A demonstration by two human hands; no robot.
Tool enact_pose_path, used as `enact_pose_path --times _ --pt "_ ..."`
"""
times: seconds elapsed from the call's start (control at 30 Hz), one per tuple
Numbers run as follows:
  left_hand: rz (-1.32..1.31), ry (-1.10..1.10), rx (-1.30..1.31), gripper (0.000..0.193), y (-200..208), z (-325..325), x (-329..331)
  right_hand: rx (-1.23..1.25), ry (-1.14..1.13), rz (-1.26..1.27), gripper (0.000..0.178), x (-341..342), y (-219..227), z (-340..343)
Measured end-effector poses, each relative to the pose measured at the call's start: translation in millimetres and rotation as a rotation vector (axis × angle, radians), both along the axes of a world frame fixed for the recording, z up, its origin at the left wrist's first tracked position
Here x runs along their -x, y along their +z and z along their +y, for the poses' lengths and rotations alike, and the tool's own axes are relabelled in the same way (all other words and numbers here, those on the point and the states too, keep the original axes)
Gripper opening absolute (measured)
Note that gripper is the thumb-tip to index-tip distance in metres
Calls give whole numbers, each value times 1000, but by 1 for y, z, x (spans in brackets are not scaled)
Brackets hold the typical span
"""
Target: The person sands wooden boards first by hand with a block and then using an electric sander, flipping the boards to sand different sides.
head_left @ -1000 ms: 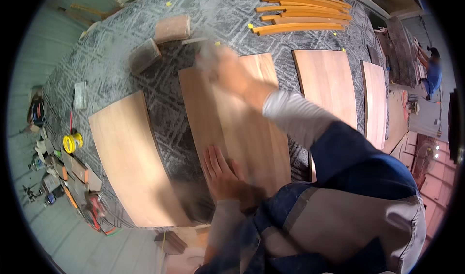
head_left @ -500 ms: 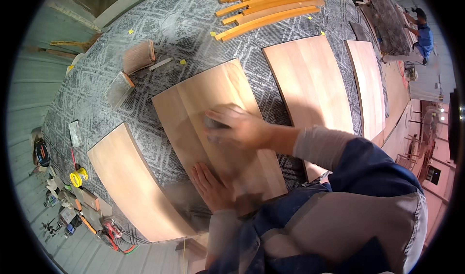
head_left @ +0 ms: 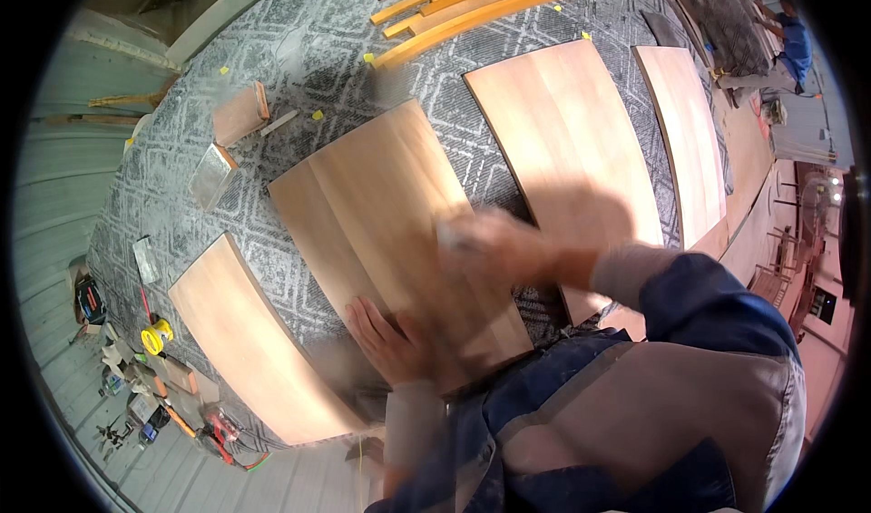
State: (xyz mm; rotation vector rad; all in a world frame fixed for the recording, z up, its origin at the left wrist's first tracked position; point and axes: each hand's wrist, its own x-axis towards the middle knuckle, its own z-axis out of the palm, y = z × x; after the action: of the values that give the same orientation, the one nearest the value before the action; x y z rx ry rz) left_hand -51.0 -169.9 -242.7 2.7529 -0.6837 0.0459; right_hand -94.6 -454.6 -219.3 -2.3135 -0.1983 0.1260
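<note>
My right fingers (head_left: pixel 483 228), clamped on a blurred pale-grey pad (head_left: pixel 449 234), have swept rightward, bringing another strip of rectangular light-brown wooden board (head_left: pixel 363 186) beneath. My left fingers (head_left: pixel 366 322) rest flat, uncurled.

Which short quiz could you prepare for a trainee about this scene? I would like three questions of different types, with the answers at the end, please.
1. Multiple choice: where is the person's left hand?
A) Resting on the middle board
B) Inside a pocket
C) Raised overhead

2. True or false: the curved orange strips lie on the patterned carpet, beyond the middle board.

3. Fill the blank: the round yellow item lies to the ____ of the leftmost board, as the picture shows it.

Key: 1. A; 2. True; 3. left.
</note>
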Motion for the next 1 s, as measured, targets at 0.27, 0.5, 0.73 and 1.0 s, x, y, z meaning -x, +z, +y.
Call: enact_pose_path --times 0.27,0.5,0.73,1.0 --pt "47 3 -7 61 -1 4 -2 -56 -814 -114 46 -72 -8 11" --pt "122 41 -7 62 9 10 0 274 -286 -417 52 -131 -25 9" --pt "263 -254 141 55 -6 13 13 506 119 -366 47 -266 -41 85" --pt "858 -531 216 68 14 3 82 464 269 -372 32 10 -4 270"
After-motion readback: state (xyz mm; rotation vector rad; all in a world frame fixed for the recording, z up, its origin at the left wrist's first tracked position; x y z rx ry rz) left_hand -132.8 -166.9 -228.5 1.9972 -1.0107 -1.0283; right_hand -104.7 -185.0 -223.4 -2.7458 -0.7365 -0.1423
